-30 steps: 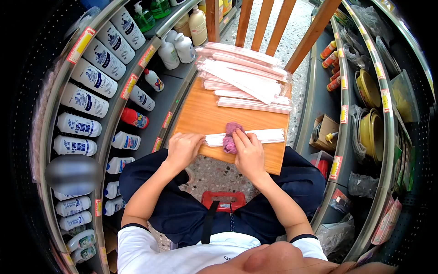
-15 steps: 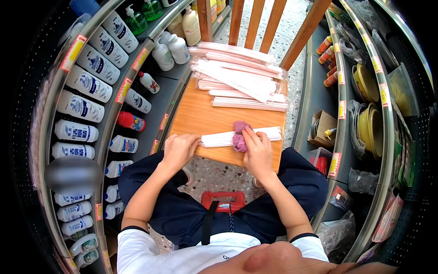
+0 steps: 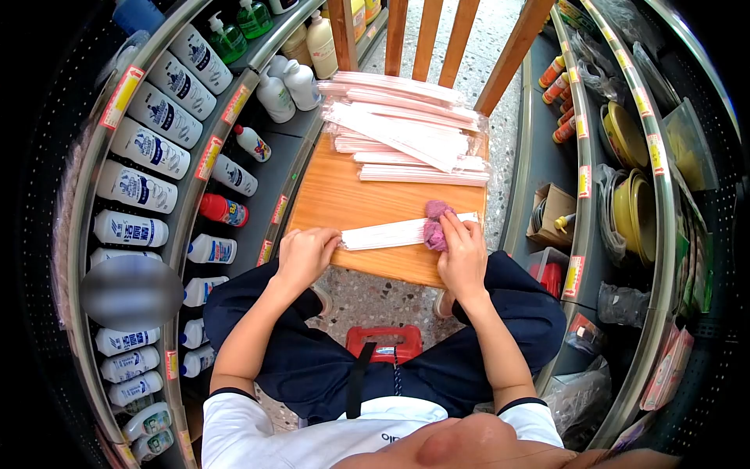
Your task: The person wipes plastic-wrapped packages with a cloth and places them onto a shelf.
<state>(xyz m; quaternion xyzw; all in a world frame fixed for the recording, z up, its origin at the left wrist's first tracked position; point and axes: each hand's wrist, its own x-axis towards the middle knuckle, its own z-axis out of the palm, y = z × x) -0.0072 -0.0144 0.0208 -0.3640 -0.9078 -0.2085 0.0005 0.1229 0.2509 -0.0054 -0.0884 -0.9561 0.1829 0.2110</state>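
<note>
A slim, clear-wrapped pack of white sticks or straws (image 3: 383, 234) lies across the front of a wooden chair seat (image 3: 316, 187). My left hand (image 3: 305, 254) pinches the pack's left end. Bunched under the fingers of my right hand (image 3: 463, 256) is a purple cloth (image 3: 435, 225), pressed on the pack toward its right end. Behind them, a pile of similar packs (image 3: 414, 129) with pinkish lines covers the back of the seat; some lie crossed over others.
Shelves with white bottles (image 3: 144, 187) curve along my left. On the right, shelves hold yellow dishes (image 3: 634, 219), orange-capped bottles (image 3: 553, 72) and a cardboard box (image 3: 551, 215). The chair's wooden back slats (image 3: 426, 43) rise behind the pile. A red plastic object (image 3: 383, 344) sits between my legs.
My right hand has slid the purple cloth to the right along the pack. My left hand still pinches the left end. The view has shifted slightly.
</note>
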